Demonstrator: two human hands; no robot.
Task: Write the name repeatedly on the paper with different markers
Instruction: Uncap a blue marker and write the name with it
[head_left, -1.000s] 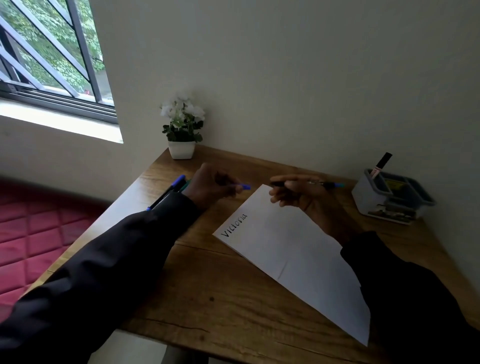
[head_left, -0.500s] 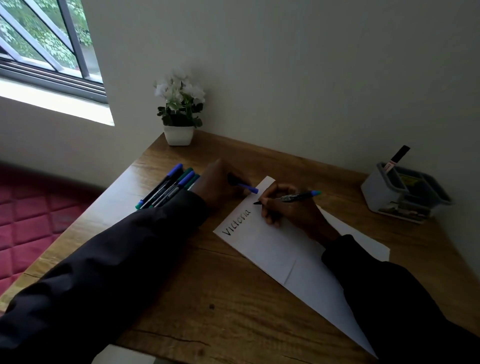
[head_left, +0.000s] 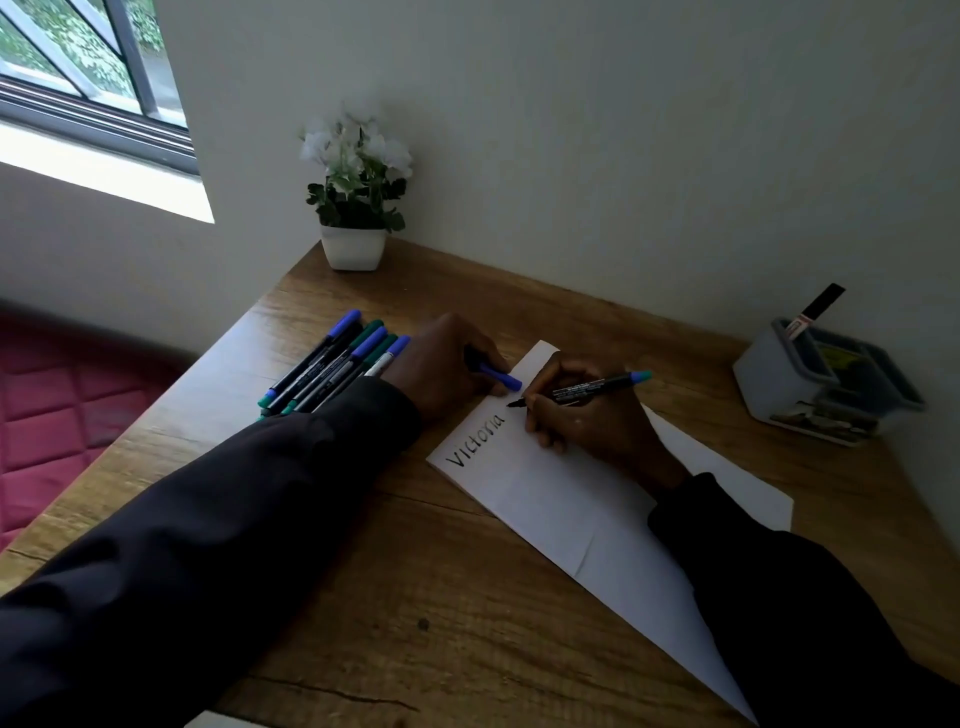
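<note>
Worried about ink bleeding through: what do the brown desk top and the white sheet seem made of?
Brown desk top: wood or wood-look laminate, matt, with visible grain and dark cracks. White sheet: thin paper, matt, judging by its fold creases.

It looks like a study corner of a home: a wooden desk (head_left: 457, 613) against a plain wall (head_left: 623, 130), a small pot of white flowers (head_left: 353, 248), a grey organiser (head_left: 779, 382), a barred window (head_left: 78, 67), and a red quilted cover (head_left: 57, 415) beside the desk.

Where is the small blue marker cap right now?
Head view: the small blue marker cap sticks out of the left hand, at the white paper sheet's far corner, left of the black marker's tip.
</note>
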